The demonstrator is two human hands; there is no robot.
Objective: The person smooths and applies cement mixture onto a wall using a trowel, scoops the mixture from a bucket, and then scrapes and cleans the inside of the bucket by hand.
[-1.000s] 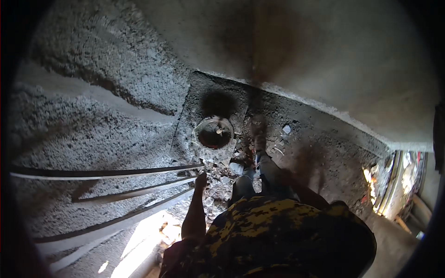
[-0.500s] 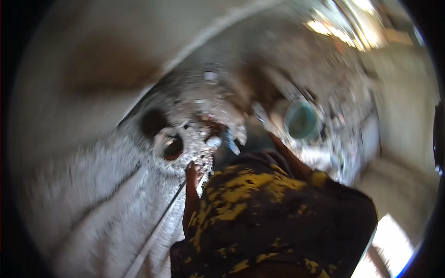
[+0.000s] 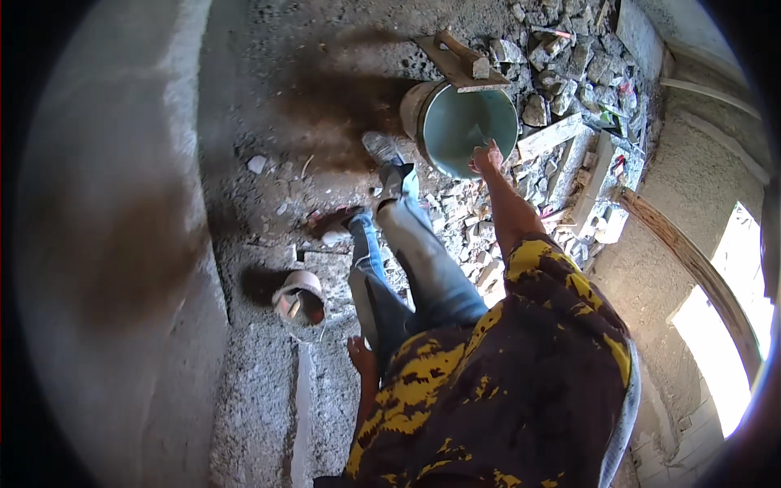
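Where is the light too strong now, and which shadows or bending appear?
In the head view, glare whitens the right-hand opening; a dark shadow spreads left of the large bucket; the wooden pole looks bowed, probably fisheye distortion.

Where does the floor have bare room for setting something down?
Mostly bare: the floor between the left wall and the large bucket, despite scattered stones. Crowded: right of that bucket, where broken rubble lies heaped.

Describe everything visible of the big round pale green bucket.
The big round pale green bucket looks plastic, with a dull whitish outer wall. It stands mouth up beside broken grey rubble. A flat brown wooden board with a handle overlaps its rim in view. The person's bare right hand is at its mouth; contact is unclear.
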